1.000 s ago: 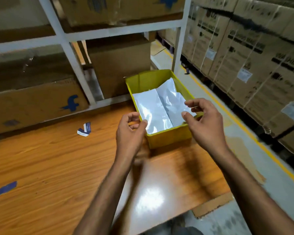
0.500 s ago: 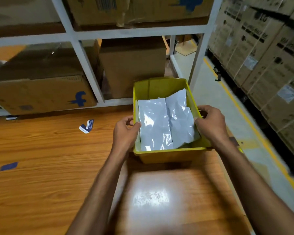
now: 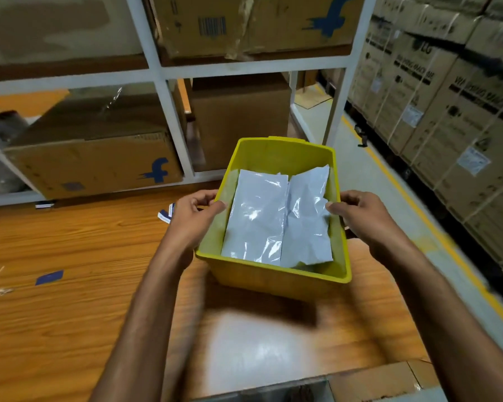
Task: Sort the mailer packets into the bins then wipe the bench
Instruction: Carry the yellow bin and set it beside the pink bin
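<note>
A white rack (image 3: 169, 111) of cardboard boxes (image 3: 99, 166) fills the far side, its top cut off, and the wooden bench (image 3: 55, 314) runs from it to the near edge, where motion blur smears the grain. At the bench's right end is a yellow bin (image 3: 273, 282), tilted, the blurred shadow under it hiding whether it touches the wood; two grey mailer packets (image 3: 256, 216) lie side by side inside, covering its floor. The left hand (image 3: 192, 219) grips the left rim and the right hand (image 3: 360, 216) the right rim, its fingers hidden behind the wall, while a blue scrap (image 3: 49, 277) lies far left.
</note>
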### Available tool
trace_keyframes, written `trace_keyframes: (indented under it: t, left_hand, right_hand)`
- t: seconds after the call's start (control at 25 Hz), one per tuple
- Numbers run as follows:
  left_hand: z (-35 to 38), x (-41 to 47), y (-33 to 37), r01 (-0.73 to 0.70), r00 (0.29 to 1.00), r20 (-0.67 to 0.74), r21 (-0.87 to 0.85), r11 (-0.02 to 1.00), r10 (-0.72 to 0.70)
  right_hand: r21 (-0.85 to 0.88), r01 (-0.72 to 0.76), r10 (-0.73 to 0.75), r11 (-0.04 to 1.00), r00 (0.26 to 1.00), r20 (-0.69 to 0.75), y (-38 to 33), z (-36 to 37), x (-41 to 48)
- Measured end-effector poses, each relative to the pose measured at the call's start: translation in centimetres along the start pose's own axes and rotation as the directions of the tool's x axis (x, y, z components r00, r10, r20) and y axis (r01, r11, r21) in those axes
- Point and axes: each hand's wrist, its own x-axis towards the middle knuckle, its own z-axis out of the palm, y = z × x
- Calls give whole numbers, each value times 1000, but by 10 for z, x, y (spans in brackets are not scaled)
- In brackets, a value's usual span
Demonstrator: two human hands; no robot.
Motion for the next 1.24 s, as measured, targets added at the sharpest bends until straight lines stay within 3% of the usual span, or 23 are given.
trace_keyframes:
  t: [0.28, 0.56, 0.68, 0.76, 0.84, 0.92, 1.08, 1.24]
  left_hand:
    - [-24, -21, -15, 53, 992, 114, 11, 999, -54]
    - [-28, -38, -41, 22, 992, 123, 56, 998, -29]
    - [-23, -45, -48, 25, 999, 28, 58, 998, -26]
    - [-18, -54, -54, 21, 982, -189, 99, 995, -2]
    - [-9, -73, -61, -1, 905, -422, 118, 993, 51]
    - [2, -96, -64, 16, 836, -548, 57, 998, 18]
    - [27, -139, -59, 123, 766, -615, -145, 982, -186]
    - [57, -179, -63, 199, 755, -567, -280, 939, -329]
  right_hand:
    - [62, -56, 67, 996, 980, -190, 22, 37, -45]
    - [-41, -111, 100, 993, 970, -221, 51, 55, -73]
    - [-413, -19, -141, 911, 925, -353, 52, 55, -80]
    - [-597, 109, -383, 795, 853, -355, 39, 58, -71]
    - [-644, 305, -528, 702, 830, -182, 22, 67, -49]
    - [-648, 494, -599, 579, 797, 71, 8, 84, -21]
    - [-669, 704, -541, 238, 668, 511, -18, 126, 26]
    - [-627, 777, -408, -46, 558, 723, -28, 151, 53]
